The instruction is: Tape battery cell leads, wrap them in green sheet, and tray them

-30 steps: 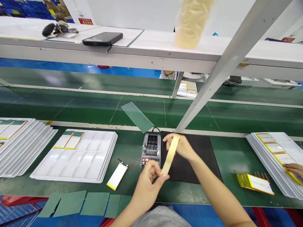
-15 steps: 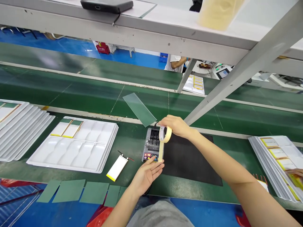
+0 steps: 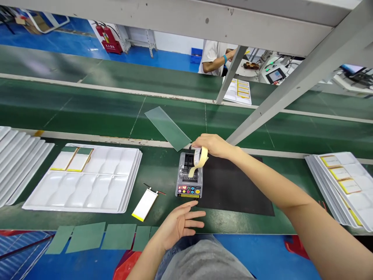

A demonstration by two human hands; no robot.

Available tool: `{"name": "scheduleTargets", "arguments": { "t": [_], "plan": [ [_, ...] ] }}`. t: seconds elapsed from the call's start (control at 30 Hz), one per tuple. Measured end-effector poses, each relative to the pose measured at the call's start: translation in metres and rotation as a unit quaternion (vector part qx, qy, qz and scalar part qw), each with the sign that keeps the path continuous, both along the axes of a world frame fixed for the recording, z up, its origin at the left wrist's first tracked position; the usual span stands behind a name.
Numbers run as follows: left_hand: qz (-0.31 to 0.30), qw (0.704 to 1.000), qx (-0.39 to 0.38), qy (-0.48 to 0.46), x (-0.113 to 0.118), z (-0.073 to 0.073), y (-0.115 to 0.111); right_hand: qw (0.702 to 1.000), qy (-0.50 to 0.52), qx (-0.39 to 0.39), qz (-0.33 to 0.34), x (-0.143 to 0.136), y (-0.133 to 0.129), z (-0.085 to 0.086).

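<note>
My right hand (image 3: 214,145) grips a roll of cream tape (image 3: 203,156) from above, and a loose strip curls down from the roll. Below it stands a small grey machine (image 3: 190,179), like a tape dispenser, with coloured buttons and a lit red display. The strip's end hangs over the middle of this machine. My left hand (image 3: 182,222) is open just in front of the machine, palm up with fingers apart, touching nothing I can make out. Left of the machine lies a white pouch battery cell (image 3: 145,205) with a yellow end and two short wires.
Stacked white trays (image 3: 96,190) holding two cells stand at the left, and more trays (image 3: 346,186) at the right. A black mat (image 3: 239,188) lies beside the machine. A clear sheet (image 3: 168,128) rests behind it. A slanted metal post (image 3: 271,97) rises nearby. Across the line, a person (image 3: 214,58) works.
My left hand has let go of the tape's end, dropped toward me and spread its fingers. The strip, stretched before, now hangs curled. My right hand still holds the roll.
</note>
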State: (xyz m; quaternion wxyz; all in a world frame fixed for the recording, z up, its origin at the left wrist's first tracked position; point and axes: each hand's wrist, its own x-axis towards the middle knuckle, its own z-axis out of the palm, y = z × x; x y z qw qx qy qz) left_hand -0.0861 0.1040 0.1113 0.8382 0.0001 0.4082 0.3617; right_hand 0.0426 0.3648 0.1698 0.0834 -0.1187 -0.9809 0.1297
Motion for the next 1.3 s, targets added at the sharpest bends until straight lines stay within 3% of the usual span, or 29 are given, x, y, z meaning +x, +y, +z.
{"name": "scheduleTargets", "arguments": {
  "t": [0.2,0.57,1.3],
  "plan": [
    [0.009,0.998,0.031,0.06,0.003,-0.013,-0.005,1.0,-0.018,-0.003,-0.002,-0.006,0.008,-0.011],
    [0.005,0.997,0.006,0.071,0.007,-0.028,-0.016,0.999,-0.043,0.01,-0.001,-0.01,0.008,-0.02],
    [0.01,0.997,-0.011,0.072,0.009,-0.035,-0.023,0.994,-0.076,0.08,0.022,-0.012,0.004,-0.026]
  ]
}}
